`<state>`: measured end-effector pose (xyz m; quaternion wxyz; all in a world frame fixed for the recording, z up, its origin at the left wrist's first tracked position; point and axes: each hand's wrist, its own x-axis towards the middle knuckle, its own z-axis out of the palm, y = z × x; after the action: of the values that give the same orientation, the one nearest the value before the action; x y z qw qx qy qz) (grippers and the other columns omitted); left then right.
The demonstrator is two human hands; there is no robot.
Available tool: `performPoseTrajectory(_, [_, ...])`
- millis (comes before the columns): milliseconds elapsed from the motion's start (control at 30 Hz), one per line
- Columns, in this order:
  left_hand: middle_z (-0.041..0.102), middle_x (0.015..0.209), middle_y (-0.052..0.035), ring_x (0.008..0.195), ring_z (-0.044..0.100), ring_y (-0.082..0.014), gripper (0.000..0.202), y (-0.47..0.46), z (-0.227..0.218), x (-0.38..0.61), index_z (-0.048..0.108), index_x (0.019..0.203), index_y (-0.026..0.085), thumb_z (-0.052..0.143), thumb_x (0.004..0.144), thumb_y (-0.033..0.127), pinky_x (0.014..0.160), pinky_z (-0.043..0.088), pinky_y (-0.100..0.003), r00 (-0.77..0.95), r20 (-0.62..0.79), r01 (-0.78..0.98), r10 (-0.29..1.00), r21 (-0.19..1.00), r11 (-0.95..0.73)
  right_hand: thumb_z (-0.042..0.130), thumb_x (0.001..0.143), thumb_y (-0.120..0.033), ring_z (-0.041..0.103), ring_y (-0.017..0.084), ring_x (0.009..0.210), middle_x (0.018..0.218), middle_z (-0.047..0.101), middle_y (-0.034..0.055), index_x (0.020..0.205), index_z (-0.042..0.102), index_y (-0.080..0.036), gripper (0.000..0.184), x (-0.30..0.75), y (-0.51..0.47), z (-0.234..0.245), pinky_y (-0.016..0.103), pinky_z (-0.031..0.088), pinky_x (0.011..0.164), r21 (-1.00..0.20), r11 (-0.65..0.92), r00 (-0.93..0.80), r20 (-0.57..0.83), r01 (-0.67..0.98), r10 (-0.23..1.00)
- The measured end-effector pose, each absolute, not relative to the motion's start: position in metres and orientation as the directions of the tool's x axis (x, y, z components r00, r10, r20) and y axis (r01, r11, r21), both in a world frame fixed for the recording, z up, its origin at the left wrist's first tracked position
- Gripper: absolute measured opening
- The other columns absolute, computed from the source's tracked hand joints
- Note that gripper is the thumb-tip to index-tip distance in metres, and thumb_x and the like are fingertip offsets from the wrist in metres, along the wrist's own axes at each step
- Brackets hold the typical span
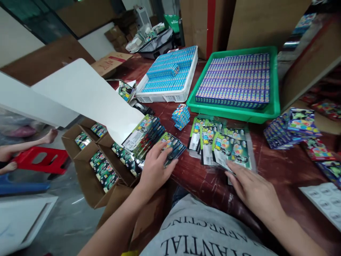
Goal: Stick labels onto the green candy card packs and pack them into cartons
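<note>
Centre: we are resting our left hand (153,165), fingers spread, on dark packets (174,144) | right of centre: we are pinching a printed pouch (222,147) by its lower edge, right hand (253,186).

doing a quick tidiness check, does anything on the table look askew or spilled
The purple pile leans unevenly, unlike the neat rows in the green tray. In the white tray, one blue row sits on top of the others. The packets by the right hand overlap askew. No spill shows.
</note>
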<state>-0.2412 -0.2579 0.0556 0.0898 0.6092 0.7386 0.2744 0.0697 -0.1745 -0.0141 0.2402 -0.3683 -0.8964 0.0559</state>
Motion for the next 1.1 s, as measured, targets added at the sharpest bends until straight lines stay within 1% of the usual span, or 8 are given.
performPoseTrajectory(100, [0.069, 0.127, -0.0164, 0.113, 0.068, -0.0292, 0.045, -0.239, 0.057, -0.201, 0.066, 0.125, 0.018, 0.057, 0.096, 0.052, 0.099, 0.053, -0.047, -0.249, -0.155, 0.280, 0.956, 0.933, 0.225, 0.064, 0.096, -0.021, 0.068, 0.023, 0.121, 0.140, 0.066, 0.0068, 0.150, 0.049, -0.022, 0.056, 0.071, -0.184, 0.007, 0.039, 0.053, 0.106, -0.344, 0.804, -0.660, 0.459, 0.485, 0.595])
performPoseTrajectory(233, [0.076, 0.106, -0.0117, 0.090, 0.072, -0.0227, 0.045, -0.195, 0.043, -0.157, 0.068, 0.117, 0.016, 0.072, 0.087, 0.048, 0.084, 0.057, -0.037, 0.005, -0.390, -0.276, 0.921, 0.884, 0.376, 0.070, 0.091, -0.045, 0.058, 0.030, 0.134, 0.152, 0.055, 0.0057, 0.156, 0.040, -0.031, 0.072, 0.072, -0.184, 0.029, 0.051, 0.049, 0.112, -0.491, 0.835, -0.853, 0.298, 0.247, 0.428])
performPoseTrajectory(333, [0.076, 0.103, -0.0062, 0.093, 0.069, -0.0204, 0.035, -0.173, 0.032, -0.138, 0.071, 0.112, 0.018, 0.075, 0.083, 0.037, 0.083, 0.055, -0.033, 0.064, -0.325, -0.191, 0.944, 0.924, 0.331, 0.067, 0.093, -0.048, 0.049, 0.034, 0.141, 0.158, 0.047, 0.0109, 0.159, 0.035, -0.027, 0.076, 0.074, -0.158, 0.040, 0.057, 0.044, 0.115, -0.563, 0.714, -0.716, 0.281, 0.416, 0.639])
performPoseTrajectory(433, [0.074, 0.097, -0.0039, 0.087, 0.066, -0.0195, 0.029, -0.164, 0.030, -0.130, 0.073, 0.108, 0.018, 0.070, 0.088, 0.038, 0.079, 0.053, -0.032, 0.151, -0.271, 0.018, 0.951, 0.962, 0.271, 0.056, 0.099, -0.034, 0.054, 0.032, 0.131, 0.143, 0.059, 0.0143, 0.149, 0.048, -0.020, 0.052, 0.074, -0.121, 0.047, 0.053, 0.047, 0.110, -0.564, 0.585, -0.489, 0.332, 0.582, 0.807])
performPoseTrajectory(733, [0.068, 0.080, -0.0011, 0.075, 0.060, -0.0172, 0.018, -0.150, 0.044, -0.140, 0.071, 0.088, 0.018, 0.062, 0.089, 0.034, 0.071, 0.049, -0.030, 0.292, -0.312, 0.244, 0.904, 0.938, 0.245, 0.059, 0.097, -0.044, 0.065, 0.021, 0.079, 0.081, 0.069, 0.0008, 0.095, 0.069, -0.026, 0.021, 0.092, -0.071, 0.077, 0.041, 0.054, 0.082, -0.625, 0.587, -0.743, 0.016, 0.515, 0.669])
performPoseTrajectory(867, [0.073, 0.096, -0.0037, 0.086, 0.067, -0.0195, 0.034, -0.149, 0.051, -0.143, 0.070, 0.106, 0.022, 0.078, 0.074, 0.025, 0.083, 0.052, -0.035, 0.509, -0.384, 0.013, 0.771, 0.899, 0.438, 0.052, 0.100, -0.040, 0.064, 0.027, 0.123, 0.109, 0.075, 0.0005, 0.106, 0.074, -0.033, 0.023, 0.096, -0.062, 0.091, 0.063, 0.032, 0.119, -0.656, 0.645, -0.893, -0.104, 0.392, 0.437])
performPoseTrajectory(933, [0.070, 0.086, -0.0019, 0.075, 0.063, -0.0160, 0.027, -0.149, 0.048, -0.144, 0.069, 0.095, 0.020, 0.081, 0.071, 0.025, 0.075, 0.050, -0.032, 0.453, -0.421, -0.015, 0.786, 0.878, 0.479, 0.052, 0.100, -0.042, 0.051, 0.030, 0.140, 0.133, 0.069, 0.0010, 0.107, 0.074, -0.033, 0.024, 0.093, -0.060, 0.087, 0.069, 0.020, 0.123, -0.673, 0.624, -0.868, -0.053, 0.396, 0.493])
performPoseTrajectory(1100, [0.057, 0.070, 0.0033, 0.063, 0.050, -0.0103, 0.033, -0.148, 0.038, -0.152, 0.058, 0.071, 0.017, 0.083, 0.074, 0.038, 0.062, 0.040, -0.025, 0.122, -0.398, 0.007, 0.909, 0.917, 0.400, 0.052, 0.102, -0.036, 0.044, 0.030, 0.146, 0.158, 0.048, 0.0047, 0.101, 0.068, -0.026, 0.019, 0.078, -0.072, 0.059, 0.057, 0.041, 0.117, -0.761, 0.510, -0.630, 0.175, 0.400, 0.756])
